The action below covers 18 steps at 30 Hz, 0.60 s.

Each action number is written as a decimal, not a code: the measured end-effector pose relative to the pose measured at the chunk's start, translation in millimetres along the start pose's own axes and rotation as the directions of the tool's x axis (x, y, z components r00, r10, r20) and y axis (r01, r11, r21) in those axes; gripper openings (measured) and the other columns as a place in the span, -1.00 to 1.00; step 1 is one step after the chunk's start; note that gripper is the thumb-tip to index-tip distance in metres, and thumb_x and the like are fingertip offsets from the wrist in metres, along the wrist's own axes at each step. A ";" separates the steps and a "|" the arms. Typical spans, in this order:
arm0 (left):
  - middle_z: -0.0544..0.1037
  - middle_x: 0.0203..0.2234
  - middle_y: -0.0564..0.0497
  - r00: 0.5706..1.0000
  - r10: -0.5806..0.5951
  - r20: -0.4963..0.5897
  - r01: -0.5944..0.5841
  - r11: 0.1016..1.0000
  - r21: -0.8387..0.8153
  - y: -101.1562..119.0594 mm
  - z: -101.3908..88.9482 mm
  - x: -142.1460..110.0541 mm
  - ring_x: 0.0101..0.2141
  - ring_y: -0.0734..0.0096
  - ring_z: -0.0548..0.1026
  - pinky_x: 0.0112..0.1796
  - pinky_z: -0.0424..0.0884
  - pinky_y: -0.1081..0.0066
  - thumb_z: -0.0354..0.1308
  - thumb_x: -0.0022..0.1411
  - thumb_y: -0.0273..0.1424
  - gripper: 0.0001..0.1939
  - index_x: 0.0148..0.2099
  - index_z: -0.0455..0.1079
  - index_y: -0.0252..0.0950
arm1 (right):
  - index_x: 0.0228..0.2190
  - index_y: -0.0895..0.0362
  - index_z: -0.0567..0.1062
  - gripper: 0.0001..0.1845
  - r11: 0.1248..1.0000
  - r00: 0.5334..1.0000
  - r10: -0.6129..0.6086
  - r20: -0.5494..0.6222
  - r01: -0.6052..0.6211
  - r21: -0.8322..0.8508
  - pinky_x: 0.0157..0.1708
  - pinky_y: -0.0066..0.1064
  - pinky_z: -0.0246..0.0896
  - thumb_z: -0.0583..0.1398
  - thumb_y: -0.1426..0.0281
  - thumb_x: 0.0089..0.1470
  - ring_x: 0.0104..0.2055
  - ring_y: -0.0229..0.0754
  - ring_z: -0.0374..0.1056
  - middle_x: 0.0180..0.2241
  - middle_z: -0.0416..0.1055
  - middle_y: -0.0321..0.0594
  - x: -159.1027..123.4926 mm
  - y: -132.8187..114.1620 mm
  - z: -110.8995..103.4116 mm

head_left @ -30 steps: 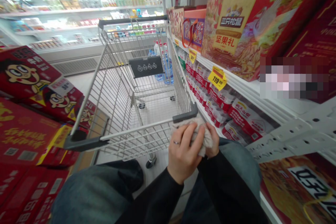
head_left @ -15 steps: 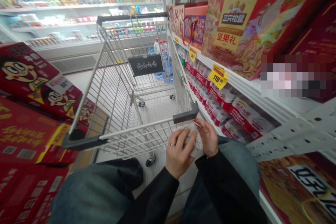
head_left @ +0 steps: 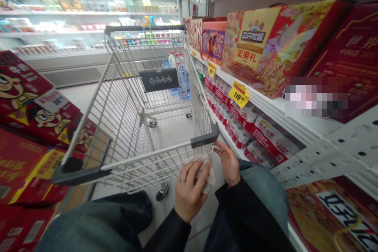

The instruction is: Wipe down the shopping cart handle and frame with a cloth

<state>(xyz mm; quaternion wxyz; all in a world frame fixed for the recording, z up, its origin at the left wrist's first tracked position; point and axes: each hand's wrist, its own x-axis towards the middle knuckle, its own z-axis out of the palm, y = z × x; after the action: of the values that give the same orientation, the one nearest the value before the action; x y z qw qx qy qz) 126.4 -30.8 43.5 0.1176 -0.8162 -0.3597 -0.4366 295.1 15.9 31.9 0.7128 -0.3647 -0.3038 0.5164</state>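
The wire shopping cart [head_left: 85, 175] stands beside the shelf [head_left: 307, 126], its open basket showing floor and wheels through the mesh. On the shelf, the nut gift box [head_left: 256, 47] leans near the front edge; below it are shrink-wrapped bottle packs [head_left: 267, 134]. The left hand [head_left: 189, 191] has its fingers curved and clamped on a crumpled pale cloth [head_left: 205, 167], at the basket's near side, by its right corner. The right hand [head_left: 229, 164] is beside that corner, fingers bent; whether they pinch cloth or wire, I cannot tell.
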 end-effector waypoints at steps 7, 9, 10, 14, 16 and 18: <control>0.52 0.06 -0.21 0.992 -0.051 -0.118 0.055 0.998 0.036 -0.9 -34.5 19.0 0.08 0.08 0.48 0.13 0.46 0.11 0.28 0.16 -0.61 -0.45 0.21 0.46 -0.27 | -0.22 0.03 0.72 -0.62 1.000 1.000 -0.011 -0.006 0.011 -0.003 0.10 -0.15 0.29 0.19 0.10 0.17 0.11 0.04 0.45 -0.08 0.66 -0.18 0.8 -0.9 2.1; 0.51 0.06 -0.22 0.993 -0.071 -0.097 0.072 0.997 0.016 -3.5 -33.0 16.1 0.08 0.07 0.48 0.13 0.46 0.09 0.26 0.17 -0.61 -0.47 0.20 0.46 -0.28 | -0.23 0.03 0.72 -0.63 1.000 1.000 -0.011 -0.010 0.010 -0.005 0.10 -0.16 0.29 0.19 0.11 0.18 0.11 0.03 0.45 -0.08 0.66 -0.19 1.1 -0.6 2.2; 0.52 0.05 -0.21 0.995 -0.067 -0.075 0.068 0.998 0.009 -4.9 -29.3 11.9 0.07 0.07 0.48 0.12 0.46 0.09 0.24 0.18 -0.62 -0.48 0.19 0.47 -0.28 | -0.23 0.03 0.72 -0.64 1.000 1.000 -0.012 -0.015 0.012 -0.005 0.10 -0.16 0.29 0.20 0.12 0.18 0.10 0.02 0.45 -0.08 0.66 -0.19 1.4 -0.1 2.1; 0.52 0.03 -0.21 0.998 -0.060 -0.028 0.060 0.998 -0.010 -9.0 -20.0 -5.0 0.06 0.08 0.49 0.11 0.46 0.12 0.21 0.17 -0.64 -0.48 0.18 0.48 -0.29 | -0.25 0.02 0.72 -0.67 1.000 0.999 -0.028 -0.039 0.028 -0.001 0.02 -0.19 0.31 0.22 0.13 0.17 0.08 0.01 0.46 -0.09 0.66 -0.20 2.3 2.5 1.3; 0.51 0.04 -0.22 0.994 -0.092 -0.065 0.091 0.996 -0.006 -11.0 -27.7 -5.1 0.07 0.09 0.49 0.12 0.45 0.12 0.24 0.17 -0.64 -0.47 0.19 0.47 -0.30 | -0.26 0.02 0.72 -0.67 0.999 0.998 -0.035 -0.044 0.035 -0.001 -0.04 -0.20 0.32 0.22 0.13 0.17 0.06 0.02 0.46 -0.10 0.66 -0.19 2.4 3.3 0.9; 0.51 0.05 -0.23 0.986 -0.111 -0.127 0.114 0.993 0.015 -13.3 -39.1 -1.4 0.07 0.08 0.49 0.12 0.44 0.12 0.27 0.17 -0.62 -0.47 0.20 0.47 -0.30 | -0.26 0.03 0.72 -0.67 0.999 0.998 -0.038 -0.041 0.038 -0.006 -0.06 -0.20 0.32 0.22 0.13 0.18 0.04 0.01 0.46 -0.10 0.65 -0.18 2.3 3.5 0.6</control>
<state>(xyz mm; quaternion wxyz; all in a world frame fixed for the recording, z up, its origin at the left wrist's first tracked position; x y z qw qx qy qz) 92.2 -41.8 63.8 0.1243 -0.7640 -0.4018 -0.4893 293.4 18.9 29.5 0.7277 -0.3711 -0.2971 0.4943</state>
